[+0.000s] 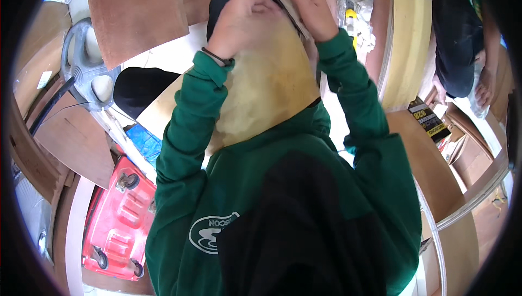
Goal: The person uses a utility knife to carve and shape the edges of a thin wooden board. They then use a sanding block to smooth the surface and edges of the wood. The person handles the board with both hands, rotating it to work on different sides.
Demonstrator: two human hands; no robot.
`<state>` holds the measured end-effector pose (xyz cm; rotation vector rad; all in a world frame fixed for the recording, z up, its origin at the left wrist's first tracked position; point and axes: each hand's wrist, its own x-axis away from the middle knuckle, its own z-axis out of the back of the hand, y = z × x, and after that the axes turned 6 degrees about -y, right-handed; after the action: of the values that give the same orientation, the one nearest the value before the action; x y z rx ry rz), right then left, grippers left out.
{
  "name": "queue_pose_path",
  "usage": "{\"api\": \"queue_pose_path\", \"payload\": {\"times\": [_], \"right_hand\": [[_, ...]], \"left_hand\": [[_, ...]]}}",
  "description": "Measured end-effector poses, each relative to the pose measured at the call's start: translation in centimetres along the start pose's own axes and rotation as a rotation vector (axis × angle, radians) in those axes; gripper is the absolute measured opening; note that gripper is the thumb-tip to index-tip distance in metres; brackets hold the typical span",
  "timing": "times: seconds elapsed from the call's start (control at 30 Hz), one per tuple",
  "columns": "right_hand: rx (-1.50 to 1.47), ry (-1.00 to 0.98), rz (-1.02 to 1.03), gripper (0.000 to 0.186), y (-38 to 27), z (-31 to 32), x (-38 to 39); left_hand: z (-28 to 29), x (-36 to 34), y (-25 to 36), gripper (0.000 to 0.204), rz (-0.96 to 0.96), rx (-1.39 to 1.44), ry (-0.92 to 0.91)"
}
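A tan-yellow sheet (266, 84) lies across my lap, over my dark trousers. My left hand (242, 24) is at the sheet's far part; its fingers look curled but are smeared by motion, and I cannot make out what they hold, if anything. Beside it, a thin strip (291, 8) with a dark edge slants along the sheet's far right side. My right hand (310, 8) grips this strip from the right, fingers laid along it and the thumb hidden. Both my forearms are in green sleeves.
Brown boards (136, 13) stand at the far left, near a grey-blue plastic item (89, 62). A red wheeled platform (122, 220) lies at the left. Crumpled foil (361, 10) with a yellow cutter (350, 19) is on the right. A person (457, 40) sits farther right, near a black box (429, 119).
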<state>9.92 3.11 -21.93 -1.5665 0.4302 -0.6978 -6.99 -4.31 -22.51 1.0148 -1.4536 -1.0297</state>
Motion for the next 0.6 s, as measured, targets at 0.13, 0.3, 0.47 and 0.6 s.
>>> {"api": "queue_pose_path", "payload": {"times": [0.13,0.3,0.47,0.6], "right_hand": [[0.12,0.043,-0.091,0.043,2.2,0.4,6.7],[-0.22,0.311,-0.389,0.044,2.0,2.0,18.8],[-0.109,0.297,-0.285,0.046,2.5,2.4,17.6],[-0.108,0.224,-0.177,0.045,1.8,1.7,13.5]], "left_hand": [[0.6,0.6,0.6,0.017,0.184,0.028,0.028],[0.6,0.3,1.8,0.016,0.205,0.105,-0.055],[-1.0,0.1,2.7,0.015,0.194,0.083,-0.111],[-1.8,0.1,2.9,0.016,0.219,0.036,-0.103]]}}
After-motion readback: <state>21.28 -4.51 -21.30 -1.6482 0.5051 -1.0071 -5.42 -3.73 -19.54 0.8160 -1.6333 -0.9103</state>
